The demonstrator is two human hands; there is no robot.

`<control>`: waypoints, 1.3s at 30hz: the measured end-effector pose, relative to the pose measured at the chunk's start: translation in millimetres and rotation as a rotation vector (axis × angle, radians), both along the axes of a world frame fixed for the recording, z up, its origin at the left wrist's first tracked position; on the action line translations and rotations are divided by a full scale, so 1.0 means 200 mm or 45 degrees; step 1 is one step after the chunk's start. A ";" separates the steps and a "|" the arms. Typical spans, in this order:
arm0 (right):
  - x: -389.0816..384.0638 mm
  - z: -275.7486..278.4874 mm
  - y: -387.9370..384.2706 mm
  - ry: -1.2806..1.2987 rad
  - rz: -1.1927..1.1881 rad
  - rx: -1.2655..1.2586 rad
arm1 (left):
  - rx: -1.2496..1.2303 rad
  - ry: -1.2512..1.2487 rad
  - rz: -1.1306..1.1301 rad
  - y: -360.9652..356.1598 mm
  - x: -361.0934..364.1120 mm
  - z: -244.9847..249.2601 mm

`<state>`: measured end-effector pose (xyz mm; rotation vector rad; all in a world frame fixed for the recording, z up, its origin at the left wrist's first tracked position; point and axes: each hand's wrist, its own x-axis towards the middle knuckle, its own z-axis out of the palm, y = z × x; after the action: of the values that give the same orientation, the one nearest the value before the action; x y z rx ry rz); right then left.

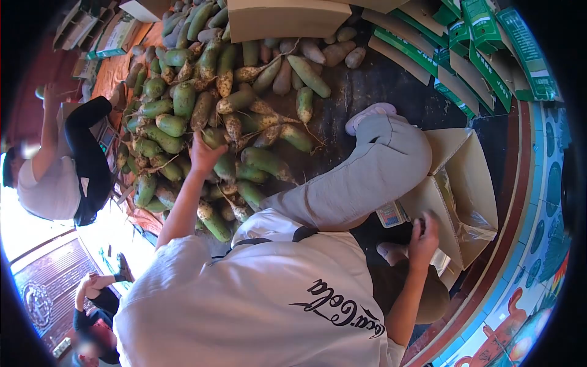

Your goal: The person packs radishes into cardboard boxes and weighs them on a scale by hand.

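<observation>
My left hand (pixel 206 154) reaches into a heap of green radishes (pixel 170 125), many of them caked with soil and trailing thin roots. Its thumb and fingers are around one green radish (pixel 213 137) near the middle of the heap. Off to the right, my right hand (pixel 423 240) hovers beside an open cardboard box (pixel 460 183) with its fingers curled. Whether anything small is in those fingers I cannot make out. Clear plastic lining shows inside the box.
Green-printed cartons (pixel 483 55) are stacked at the upper right. A plain cardboard box (pixel 287 21) stands beyond the heap. One person (pixel 55 177) sits at the left, another (pixel 101 324) at the lower left. My bent leg (pixel 361 171) lies between heap and open box.
</observation>
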<state>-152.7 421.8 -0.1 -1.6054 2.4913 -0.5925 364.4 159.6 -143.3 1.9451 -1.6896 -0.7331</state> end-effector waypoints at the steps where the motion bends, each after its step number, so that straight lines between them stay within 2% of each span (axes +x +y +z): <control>1: 0.02 0.06 -0.05 -0.089 -0.051 -0.079 | -0.060 0.187 0.010 -0.05 -0.03 0.13; 4: 0.09 0.29 -0.24 -0.157 -0.031 -0.249 | -0.170 0.650 -0.008 -0.16 -0.34 0.61; 7: 0.18 0.46 -0.43 -0.095 0.151 -0.401 | -0.403 1.033 -0.103 -0.26 -0.58 0.88; 9: 0.24 0.55 -0.57 -0.017 0.297 -0.491 | -0.410 1.421 -0.074 -0.29 -0.78 1.05; 11: 0.29 0.62 -0.70 0.052 0.420 -0.549 | -0.385 1.739 -0.112 -0.35 -0.91 1.13; 14: 0.34 0.71 -0.87 0.271 0.533 -0.622 | -0.254 1.986 -0.146 -0.34 -1.14 1.25; 17: 0.33 0.76 -0.98 0.499 0.554 -0.707 | -0.061 2.176 -0.248 -0.35 -1.31 1.25; 21: 0.24 0.76 -1.02 0.414 0.478 -0.600 | 0.088 2.236 -0.377 -0.31 -1.43 1.33; 27: 0.23 0.74 -1.05 0.258 0.502 -0.508 | 0.283 2.189 -0.412 -0.37 -1.38 1.36; 30: 0.21 0.75 -1.07 0.180 0.514 -0.365 | 0.240 2.065 -0.426 -0.43 -1.33 1.32; 33: 0.20 0.74 -1.10 0.092 0.566 -0.354 | 0.165 2.022 -0.297 -0.47 -1.33 1.29; 36: 0.20 0.74 -1.12 -0.102 0.559 -0.299 | 0.140 2.099 -0.149 -0.57 -1.32 1.23; 39: 0.15 0.73 -1.16 -0.535 0.593 -0.251 | 0.055 1.878 -0.334 -0.63 -1.30 1.22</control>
<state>-121.8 190.8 146.4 -1.8128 1.7324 -0.9980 104.5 33.3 100.7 0.6439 -0.8929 -1.6880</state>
